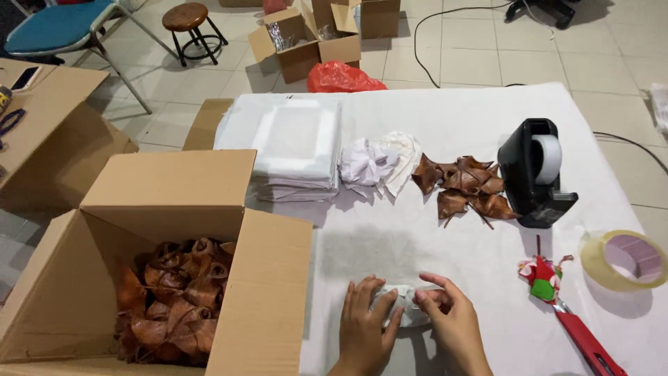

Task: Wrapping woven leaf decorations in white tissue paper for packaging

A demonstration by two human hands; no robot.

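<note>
At the table's near edge, the left hand and right hand together clasp a white bundle, contents hidden. The box beside holds brown leaves, perhaps dried.

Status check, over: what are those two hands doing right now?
Left hand and right hand both pressed on a small white wrapped bundle. Bundle resting on white table cover. Nothing blocking; red-handled tool lies off right.
</note>
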